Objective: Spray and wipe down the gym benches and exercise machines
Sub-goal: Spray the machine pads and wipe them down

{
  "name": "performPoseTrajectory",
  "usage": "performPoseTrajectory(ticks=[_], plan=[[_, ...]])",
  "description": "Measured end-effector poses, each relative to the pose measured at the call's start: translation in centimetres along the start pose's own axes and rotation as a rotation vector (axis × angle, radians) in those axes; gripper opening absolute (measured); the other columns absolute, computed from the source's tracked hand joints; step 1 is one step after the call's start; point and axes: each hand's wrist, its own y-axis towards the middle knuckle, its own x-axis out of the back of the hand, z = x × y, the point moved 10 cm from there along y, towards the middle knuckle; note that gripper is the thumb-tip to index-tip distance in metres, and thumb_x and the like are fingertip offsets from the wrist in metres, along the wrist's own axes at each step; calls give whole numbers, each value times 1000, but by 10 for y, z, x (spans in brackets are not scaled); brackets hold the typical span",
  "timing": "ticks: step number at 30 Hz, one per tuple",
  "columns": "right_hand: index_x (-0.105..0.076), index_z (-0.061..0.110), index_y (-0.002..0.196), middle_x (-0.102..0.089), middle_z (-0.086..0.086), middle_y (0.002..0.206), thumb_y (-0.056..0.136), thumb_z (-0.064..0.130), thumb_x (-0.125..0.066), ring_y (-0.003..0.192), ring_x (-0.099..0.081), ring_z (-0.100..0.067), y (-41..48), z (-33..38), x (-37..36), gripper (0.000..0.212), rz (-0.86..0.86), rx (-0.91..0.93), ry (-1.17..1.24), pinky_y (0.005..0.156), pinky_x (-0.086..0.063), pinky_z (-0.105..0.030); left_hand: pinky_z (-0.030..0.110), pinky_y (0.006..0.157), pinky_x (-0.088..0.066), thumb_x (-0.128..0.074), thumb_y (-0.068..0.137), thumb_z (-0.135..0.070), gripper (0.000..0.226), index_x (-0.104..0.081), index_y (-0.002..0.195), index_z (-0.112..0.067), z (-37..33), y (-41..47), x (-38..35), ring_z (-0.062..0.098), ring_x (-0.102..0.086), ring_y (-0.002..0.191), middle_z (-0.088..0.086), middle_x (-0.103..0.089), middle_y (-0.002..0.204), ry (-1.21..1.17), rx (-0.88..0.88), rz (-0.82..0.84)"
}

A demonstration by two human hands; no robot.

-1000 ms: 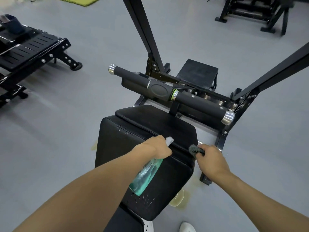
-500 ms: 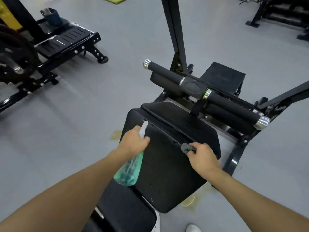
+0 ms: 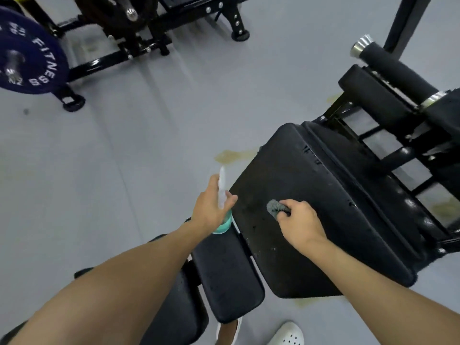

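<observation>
A black padded bench back pad (image 3: 331,210) fills the right middle of the view, with a smaller black seat pad (image 3: 229,275) below it. My left hand (image 3: 211,207) grips a teal spray bottle (image 3: 222,221) with a white nozzle, held just off the pad's left edge. My right hand (image 3: 301,224) grips a grey cloth (image 3: 275,207) and presses it on the pad's lower left part. Small droplets dot the pad near the cloth.
Black foam rollers with chrome caps (image 3: 393,68) and the machine's black frame sit at the upper right. A blue weight plate (image 3: 29,61) and another black machine (image 3: 154,23) stand at the upper left. Grey floor (image 3: 124,158) with yellowish stains lies between. White shoes (image 3: 286,334) show at the bottom.
The view swung left and down. My left hand drew the bottle off the pad to its left edge. My right hand slid the cloth from the pad's upper right edge down toward its lower left.
</observation>
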Motion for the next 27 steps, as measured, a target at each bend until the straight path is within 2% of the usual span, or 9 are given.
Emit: performPoseTrajectory(ticks=[4, 7, 11, 13, 15, 17, 21, 24, 27], plan=[[-55, 24, 138, -50, -8, 127, 100, 24, -50, 106, -57, -28, 4, 11, -26, 38, 52, 45, -47, 89, -50, -38, 35, 88, -51, -66, 96, -30, 62, -30, 145, -19, 32, -8, -4, 23, -64, 96, -2, -66, 111, 48, 61, 22], [-54, 24, 138, -50, -9, 129, 100, 25, -49, 106, -57, -29, 2, 9, -34, 39, 79, 58, -87, 88, -51, -39, 45, 88, -55, -71, 90, -26, 77, -20, 147, -24, 55, -23, -12, 28, -65, 95, 4, -64, 116, 120, 121, 120], [-53, 23, 140, -49, -9, 133, 100, 25, -49, 107, -58, -29, -5, 8, -30, 40, 92, 78, -90, 86, -51, -38, 39, 78, -57, -75, 82, -18, 102, -4, 154, -23, 64, -41, -8, 24, -63, 90, 8, -60, 105, 161, 201, 207], [-53, 24, 140, -50, -8, 133, 100, 26, -49, 105, -59, -28, -9, 11, -24, 40, 97, 85, -77, 83, -52, -37, 37, 92, -52, -82, 77, -21, 117, 4, 156, -18, 65, -47, -7, 30, -59, 113, 15, -50, 131, 151, 232, 274], [-54, 25, 139, -50, -8, 131, 100, 25, -49, 105, -59, -29, -14, 14, -11, 39, 95, 100, -61, 87, -53, -40, 38, 113, -34, -84, 77, -31, 125, 11, 157, -12, 58, -52, 1, 33, -32, 144, 14, -17, 162, 134, 298, 285], [-54, 26, 138, -50, -7, 130, 100, 25, -49, 105, -59, -29, -13, 17, 8, 39, 83, 123, -43, 89, -52, -42, 40, 120, -21, -75, 85, -41, 116, 9, 159, -12, 32, -47, 19, 30, -17, 151, 11, -6, 166, 138, 323, 162], [-53, 25, 139, -51, -6, 128, 100, 25, -49, 105, -58, -26, 6, 21, 57, 39, -2, 175, 33, 90, -51, -41, 46, 116, -33, -56, 97, -29, 64, -28, 153, -17, -66, -10, 48, 29, -44, 136, 7, -43, 152, 294, 42, -128], [-53, 23, 140, -52, -3, 122, 100, 25, -50, 102, -55, -19, 35, 17, 99, 39, -118, 205, 142, 86, -49, -33, 42, 108, -45, -48, 101, -24, 38, -45, 139, -25, -124, 37, 21, 24, -57, 121, -1, -58, 135, 304, -111, -84], [-50, 25, 141, -49, 1, 115, 101, 25, -51, 93, -51, -10, 70, 4, 132, 40, -221, 197, 179, 78, -42, -22, 42, 108, -45, -42, 102, -18, 35, -52, 135, -23, -169, 90, -22, 23, -57, 121, 0, -60, 134, 272, -198, 3]])
